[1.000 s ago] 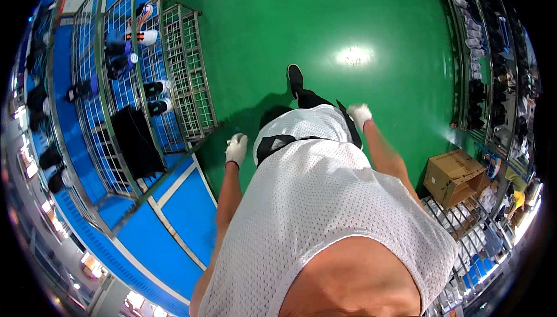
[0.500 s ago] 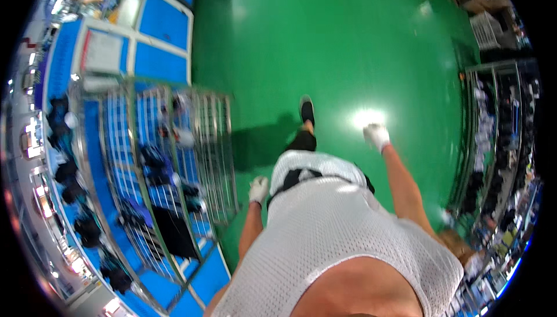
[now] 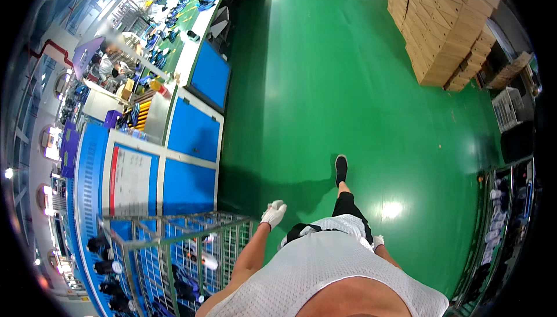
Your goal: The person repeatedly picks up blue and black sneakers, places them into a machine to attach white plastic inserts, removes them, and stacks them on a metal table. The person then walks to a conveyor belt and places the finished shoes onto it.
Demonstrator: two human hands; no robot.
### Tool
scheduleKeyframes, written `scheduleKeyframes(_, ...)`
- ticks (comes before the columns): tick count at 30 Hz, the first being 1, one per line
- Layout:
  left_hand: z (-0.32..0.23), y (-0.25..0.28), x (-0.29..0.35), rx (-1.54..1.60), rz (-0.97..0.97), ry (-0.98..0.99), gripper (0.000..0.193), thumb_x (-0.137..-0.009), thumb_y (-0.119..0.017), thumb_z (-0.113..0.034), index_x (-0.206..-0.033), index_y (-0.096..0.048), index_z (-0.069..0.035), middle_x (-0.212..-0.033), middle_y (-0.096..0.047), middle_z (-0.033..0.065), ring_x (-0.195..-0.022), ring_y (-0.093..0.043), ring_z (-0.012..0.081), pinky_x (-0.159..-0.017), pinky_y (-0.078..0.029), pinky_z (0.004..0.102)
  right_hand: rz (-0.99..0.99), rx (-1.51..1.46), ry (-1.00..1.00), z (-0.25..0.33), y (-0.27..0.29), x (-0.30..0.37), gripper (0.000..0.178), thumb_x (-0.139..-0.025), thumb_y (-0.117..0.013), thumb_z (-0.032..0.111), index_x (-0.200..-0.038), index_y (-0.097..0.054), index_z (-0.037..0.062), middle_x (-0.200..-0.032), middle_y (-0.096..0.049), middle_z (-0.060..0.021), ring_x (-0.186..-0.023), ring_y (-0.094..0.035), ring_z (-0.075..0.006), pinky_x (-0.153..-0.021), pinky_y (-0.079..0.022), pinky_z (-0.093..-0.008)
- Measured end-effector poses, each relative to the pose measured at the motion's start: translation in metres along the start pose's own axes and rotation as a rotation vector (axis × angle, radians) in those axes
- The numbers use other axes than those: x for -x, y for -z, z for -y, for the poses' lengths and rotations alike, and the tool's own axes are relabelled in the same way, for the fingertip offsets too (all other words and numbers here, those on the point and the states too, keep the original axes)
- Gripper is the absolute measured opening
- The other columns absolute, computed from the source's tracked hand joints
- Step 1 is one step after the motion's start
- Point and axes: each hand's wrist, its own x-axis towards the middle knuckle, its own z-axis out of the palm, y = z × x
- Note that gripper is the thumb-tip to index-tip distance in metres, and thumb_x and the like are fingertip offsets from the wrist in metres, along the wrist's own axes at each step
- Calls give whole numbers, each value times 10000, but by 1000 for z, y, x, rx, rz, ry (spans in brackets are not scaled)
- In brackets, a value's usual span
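While swung out at about ten o'clock from the white mesh vest (image 3: 325, 276), left hand (image 3: 274, 213) in a white glove, fingers loosely curled and holding nothing, just beside the top corner of the wire cage trolley (image 3: 174, 247) (dark shoes hung on its shelves). Right hand (image 3: 378, 240) also gloved, low at the hip around two o'clock, mostly hidden, finger state impossible to tell. Farther out, black shoe (image 3: 341, 169) planted on the green floor (image 3: 348, 85) at twelve o'clock, blue cabinets (image 3: 194, 137) at ten, stacked cardboard boxes (image 3: 447, 26) far off at one.
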Motion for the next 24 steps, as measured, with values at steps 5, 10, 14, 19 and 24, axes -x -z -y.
scheduleKeyframes(5, -72, 20, -70, -113, 173, 156, 606, -928, -512, -534, -1384, -573, -139, -1373, -607, 171, -1269, -580, 339, -1078, -435, 438, 10, 223, 162, -68, 95, -189, 318, -935, -542, 297, -1128, -691, 92, -1069, -711, -136, -964, -683, -306, -801, -546, -447)
scheduleKeyframes(10, -151, 53, -151, 136, 48, 162, 544, -952, -504, -482, -1341, -603, -114, -1317, -632, 200, -1210, -609, 371, -1050, -451, 431, -165, -695, -124, -99, 352, -358, 204, -925, -554, 254, -1012, -673, 114, -851, -696, -71, -724, -672, -229, -593, -544, -407)
scheduleKeyframes(14, -211, 107, -217, 227, -59, 172, 534, -941, -555, -455, -1293, -651, -65, -1278, -671, 172, -1189, -630, 328, -1042, -460, 399, -236, -1423, -187, -56, 571, -419, 473, -868, -671, 150, -1304, -549, 11, -894, -675, -99, -709, -653, -179, -550, -547, -340)
scheduleKeyframes(19, -184, 142, -343, 227, -2, 324, 501, -924, -558, -460, -1270, -677, -118, -1263, -676, 180, -1191, -635, 337, -1048, -459, 416, -314, -1501, -207, 4, 692, -508, 524, -884, -651, 176, -1385, -522, 91, -1006, -674, -97, -873, -665, -218, -682, -581, -391)
scheduleKeyframes(24, -241, 253, -469, 193, -72, 242, 501, -927, -551, -470, -1268, -673, -123, -1282, -661, 184, -1212, -615, 352, -1060, -455, 418, 72, -1532, -325, 5, 650, -587, 83, -897, -558, 163, -827, -592, 137, -755, -612, -72, -645, -587, -250, -553, -495, -444)
